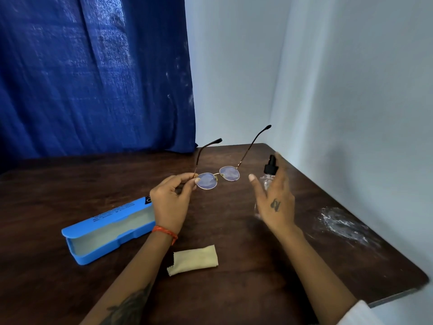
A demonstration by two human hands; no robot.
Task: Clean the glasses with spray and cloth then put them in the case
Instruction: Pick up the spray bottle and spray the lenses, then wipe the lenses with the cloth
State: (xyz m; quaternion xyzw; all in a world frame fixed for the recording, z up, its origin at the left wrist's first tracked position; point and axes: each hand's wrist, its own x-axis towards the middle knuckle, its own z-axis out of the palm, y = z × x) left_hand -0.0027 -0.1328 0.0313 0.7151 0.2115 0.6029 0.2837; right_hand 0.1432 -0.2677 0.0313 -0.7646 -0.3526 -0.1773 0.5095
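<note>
My left hand (171, 202) pinches the thin gold-rimmed glasses (219, 177) at the left hinge and holds them above the table, with the temples unfolded and pointing away from me. My right hand (275, 202) grips a small clear spray bottle (269, 174) with a black nozzle, just right of the lenses; my index finger rests on top of the nozzle, which faces the glasses. A folded pale yellow cloth (193, 259) lies on the table between my forearms. The blue glasses case (107, 231) lies open to the left, nothing inside it.
The dark wooden table (234, 289) stands in a corner, with a white wall along its right edge and a blue curtain (93, 73) behind it. A whitish smear (339, 224) marks the tabletop at the right.
</note>
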